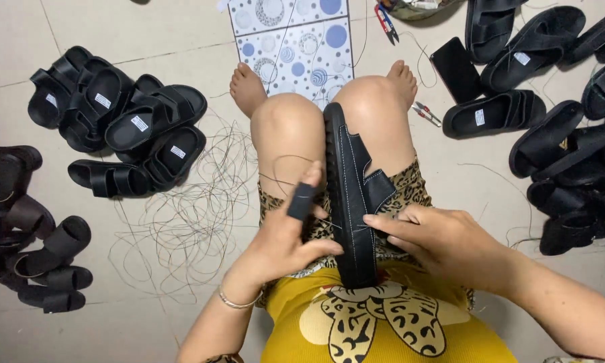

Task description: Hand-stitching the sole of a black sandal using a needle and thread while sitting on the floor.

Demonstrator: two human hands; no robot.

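Tiled floor (181,30); hands (356,242) pinch stitched black leather sandal (349,202).

Sandal (351,202) sole faces away; needle between the hands too small to tell; right sandals (571,144) cut off

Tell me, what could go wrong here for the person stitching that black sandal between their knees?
The needle is too small to see; only the left hand has a black finger guard, so the bare right hand might get pricked. The thread looping from the black sandal could snag. The loose thread pile on the floor might tangle.
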